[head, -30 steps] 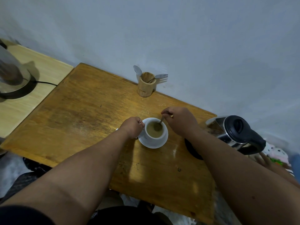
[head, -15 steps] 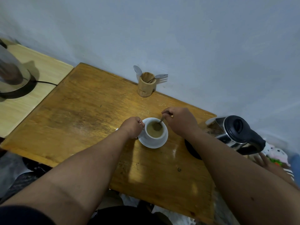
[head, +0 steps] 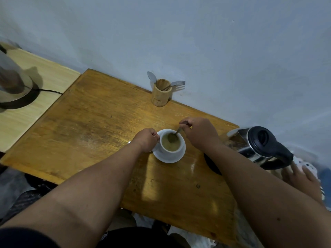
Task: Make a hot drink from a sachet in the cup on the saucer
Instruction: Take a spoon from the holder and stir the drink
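A white cup (head: 174,153) full of light brown drink stands on a white saucer (head: 162,157) near the middle of the wooden table (head: 93,126). My left hand (head: 146,139) grips the cup at its left side, where the handle is hidden. My right hand (head: 199,133) pinches the handle of a metal spoon (head: 176,133), whose bowl dips into the drink at the cup's far side. No sachet is clearly visible.
A steel kettle with a black lid (head: 259,146) stands at the table's right edge, close to my right forearm. A wooden holder (head: 161,94) with a spoon and a fork stands by the wall. Another appliance (head: 12,85) sits on the pale table at left.
The spoon's bowl has shifted slightly inside the cup with small movements of my right hand. My left hand and the cup have stayed in place.
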